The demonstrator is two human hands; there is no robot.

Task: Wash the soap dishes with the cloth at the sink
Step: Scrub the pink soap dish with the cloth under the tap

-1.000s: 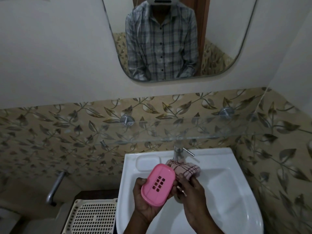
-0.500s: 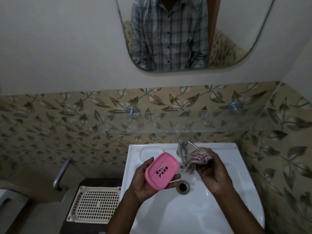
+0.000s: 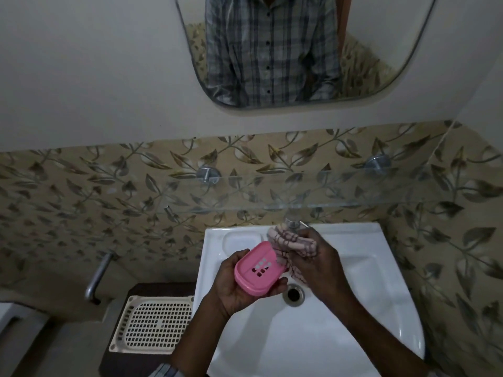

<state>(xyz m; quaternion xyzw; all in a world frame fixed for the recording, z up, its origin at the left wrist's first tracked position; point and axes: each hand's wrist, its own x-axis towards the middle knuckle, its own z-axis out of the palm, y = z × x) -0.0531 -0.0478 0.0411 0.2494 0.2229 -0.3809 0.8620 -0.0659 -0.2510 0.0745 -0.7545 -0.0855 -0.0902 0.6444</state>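
Pink soap dish (image 3: 257, 270) held over the middle of the sink (image 3: 353, 308), wiping apparently just starting.
Head view: the left hand (image 3: 234, 289) cups the dish from below, and the right hand (image 3: 318, 270) grips the bunched checked cloth (image 3: 294, 242) near the sink's back edge, beside the dish. I see no running water or suds. The cloth half hides the tap (image 3: 292, 223), and no other dishes are in sight.

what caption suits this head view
Left hand holds pink soap dish over white sink, right hand grips checked cloth.

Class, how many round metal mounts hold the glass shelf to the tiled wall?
2. The left mount is above the sink's left edge; the right mount is above its right edge. No others show.
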